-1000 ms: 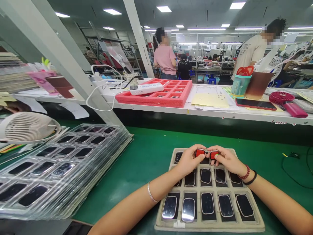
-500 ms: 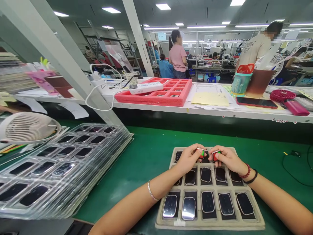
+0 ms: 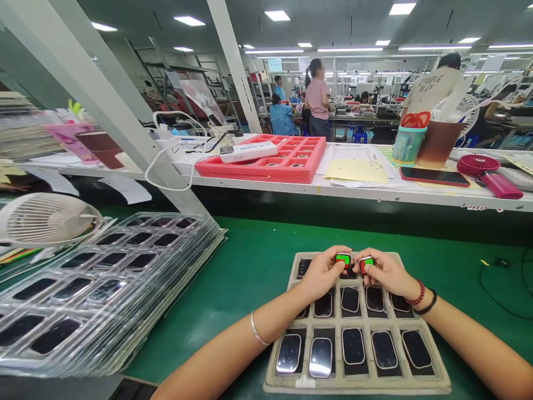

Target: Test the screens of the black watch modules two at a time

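A small device lit green and red is held in the left grip and a second lit device in the right grip, both above a beige tray of dark-screened units, which is set on the green surface right of stacked clear trays.

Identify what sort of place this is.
Probably an electronics assembly or testing floor: a molded tray of watch-like devices, a stack of clear trays holding dark screens, and people under strip lights behind.

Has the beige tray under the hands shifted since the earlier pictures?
No; the beige tray lies in the same place, judged against the white shelf behind it.
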{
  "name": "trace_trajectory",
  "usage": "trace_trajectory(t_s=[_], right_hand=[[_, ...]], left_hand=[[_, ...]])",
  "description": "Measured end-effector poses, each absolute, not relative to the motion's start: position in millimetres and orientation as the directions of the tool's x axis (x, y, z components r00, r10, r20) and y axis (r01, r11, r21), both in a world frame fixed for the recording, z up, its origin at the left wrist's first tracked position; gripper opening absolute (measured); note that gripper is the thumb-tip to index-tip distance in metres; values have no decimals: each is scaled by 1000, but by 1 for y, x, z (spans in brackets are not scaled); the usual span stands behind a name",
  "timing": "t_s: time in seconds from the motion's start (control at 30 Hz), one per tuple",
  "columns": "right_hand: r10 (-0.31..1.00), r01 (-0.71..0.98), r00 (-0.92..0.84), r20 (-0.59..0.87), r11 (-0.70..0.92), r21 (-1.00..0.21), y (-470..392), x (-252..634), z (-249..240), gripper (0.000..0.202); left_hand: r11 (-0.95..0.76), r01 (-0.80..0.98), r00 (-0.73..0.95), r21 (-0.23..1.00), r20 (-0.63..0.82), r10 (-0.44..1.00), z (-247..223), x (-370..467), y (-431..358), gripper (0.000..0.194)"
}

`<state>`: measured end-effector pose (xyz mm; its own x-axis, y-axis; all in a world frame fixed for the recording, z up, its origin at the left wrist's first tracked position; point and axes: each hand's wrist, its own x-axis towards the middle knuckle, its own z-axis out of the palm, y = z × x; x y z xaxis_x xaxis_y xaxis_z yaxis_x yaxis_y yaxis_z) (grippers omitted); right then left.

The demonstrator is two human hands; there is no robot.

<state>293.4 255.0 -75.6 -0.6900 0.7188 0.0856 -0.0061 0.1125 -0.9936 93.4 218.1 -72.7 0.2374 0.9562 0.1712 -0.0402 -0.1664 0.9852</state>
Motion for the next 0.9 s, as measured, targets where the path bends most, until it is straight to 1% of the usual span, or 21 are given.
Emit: trace_trajectory(t_s=[0.27,0.4,0.53,0.67,0.8,0.9], right_hand=[[721,5,-687,93,132,-991,255,292,-75,30],[721,-7,-687,88,114,-993,255,291,-75,35],[718,-18,-689,100,122,-992,254,291,-74,37],[714,-28,-690,119,139,-990,254,290,-74,36],[720,-25,-680,138,165,-986,254,289,-73,30],[721,-23,-676,153,186,-982,253,289,-71,29]], left_hand=[[-198,83,188,977,180,966,-79,91,220,37],[-211,104,180,972,190,965,-78,91,220,38],[-206,116,181,972,183,966,-75,91,219,38],[-196,88,197,977,176,964,-74,91,217,41],[-173,-12,255,985,170,952,-76,92,217,46],[-156,-23,244,988,157,957,-76,92,218,47]])
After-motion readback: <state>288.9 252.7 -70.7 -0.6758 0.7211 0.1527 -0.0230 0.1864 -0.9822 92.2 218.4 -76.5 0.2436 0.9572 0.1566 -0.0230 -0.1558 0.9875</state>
